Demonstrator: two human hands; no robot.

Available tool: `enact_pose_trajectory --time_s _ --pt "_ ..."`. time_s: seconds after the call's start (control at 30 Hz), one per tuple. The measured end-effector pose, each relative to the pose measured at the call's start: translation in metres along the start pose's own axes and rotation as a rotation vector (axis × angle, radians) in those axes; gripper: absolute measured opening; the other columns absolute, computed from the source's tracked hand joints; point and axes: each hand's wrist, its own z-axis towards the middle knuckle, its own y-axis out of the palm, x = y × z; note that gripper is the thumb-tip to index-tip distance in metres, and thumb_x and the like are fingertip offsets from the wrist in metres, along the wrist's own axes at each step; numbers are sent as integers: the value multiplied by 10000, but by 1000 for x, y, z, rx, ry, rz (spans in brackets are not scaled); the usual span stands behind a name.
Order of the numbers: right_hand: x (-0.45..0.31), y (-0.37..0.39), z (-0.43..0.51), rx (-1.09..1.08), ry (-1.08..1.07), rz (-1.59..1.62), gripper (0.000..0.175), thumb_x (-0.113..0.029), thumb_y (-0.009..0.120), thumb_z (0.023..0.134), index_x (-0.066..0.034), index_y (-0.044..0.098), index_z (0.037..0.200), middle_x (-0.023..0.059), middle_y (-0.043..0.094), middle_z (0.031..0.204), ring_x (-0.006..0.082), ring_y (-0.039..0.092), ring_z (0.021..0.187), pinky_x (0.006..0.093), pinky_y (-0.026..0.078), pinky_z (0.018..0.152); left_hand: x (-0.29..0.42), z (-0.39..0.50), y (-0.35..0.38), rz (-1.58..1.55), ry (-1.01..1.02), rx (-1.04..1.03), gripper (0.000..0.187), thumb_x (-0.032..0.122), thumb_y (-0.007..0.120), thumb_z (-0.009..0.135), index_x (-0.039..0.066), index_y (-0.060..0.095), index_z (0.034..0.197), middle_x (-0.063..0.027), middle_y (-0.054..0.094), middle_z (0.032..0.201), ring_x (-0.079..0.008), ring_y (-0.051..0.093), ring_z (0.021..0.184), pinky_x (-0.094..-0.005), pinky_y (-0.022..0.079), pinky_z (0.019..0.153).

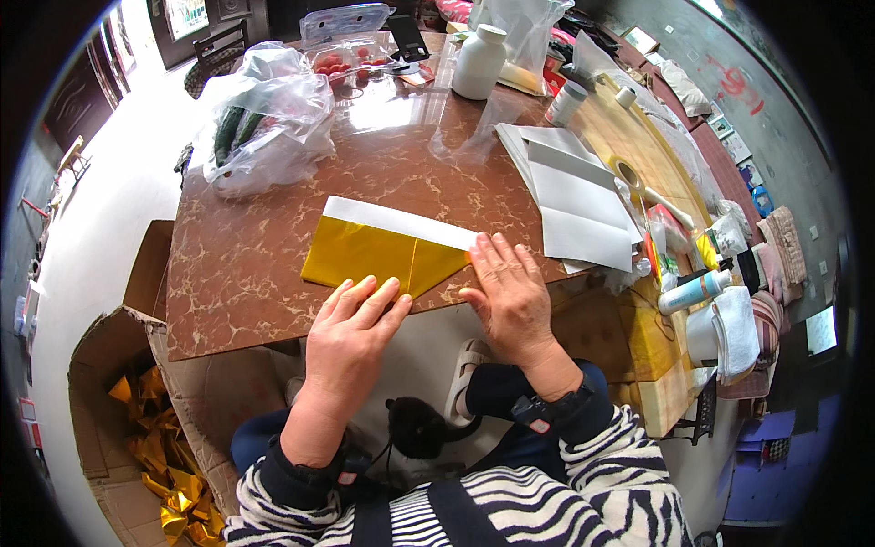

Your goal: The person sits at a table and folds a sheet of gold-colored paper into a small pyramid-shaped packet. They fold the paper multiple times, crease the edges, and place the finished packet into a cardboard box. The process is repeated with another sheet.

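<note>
A partly folded sheet of gold foil paper (369,251) lies near the front edge of the brown marbled table (253,273). Its gold side faces up, with a white strip along the far side and its right part folded in at a slant. My left hand (352,335) rests its fingertips on the near edge, fingers slightly spread. My right hand (509,297) presses its fingers on the right corner, thumb apart. Neither hand is closed around the paper. Right of it lies a stack of white-backed sheets (581,205) with fold creases.
A plastic bag with cucumbers (229,137), a clear box of red fruit (348,61) and a white bottle (480,65) stand farther back. A tape roll (627,176) lies right. Below left is a cardboard box (109,417) with folded gold pieces (181,492). A dark animal (417,427) is below.
</note>
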Motion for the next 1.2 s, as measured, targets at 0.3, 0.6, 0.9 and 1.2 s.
enact_pose_trajectory --time_s 0.3,0.6,0.9,1.2 --pt "-63 -21 16 60 -211 383 432 -300 631 1050 38 660 1317 200 690 1335 351 646 1270 472 474 1119 0 1 4 -12 -35 19 348 103 671 831 133 769 1164 -29 729 1285 -274 649 1216 -465 497 1100" --pt "-53 8 42 170 -81 317 343 -188 625 1032 66 685 1254 224 729 1231 360 679 1184 443 517 1056 -1 1 7 -3 -19 30 322 84 659 864 133 776 1160 -42 726 1276 -272 648 1201 -472 496 1091" --pt "-45 5 55 159 -53 300 469 -278 630 1046 53 619 1378 223 663 1380 375 587 1340 493 430 1143 1 3 3 17 -22 9 358 89 653 853 134 769 1189 -48 719 1284 -271 644 1205 -454 489 1097" --pt "-46 -1 -4 92 7 287 460 -232 591 1061 82 600 1396 241 645 1411 352 595 1370 474 407 1195 2 3 3 24 -22 24 343 99 637 848 147 773 1160 -38 720 1278 -266 649 1206 -455 494 1094"
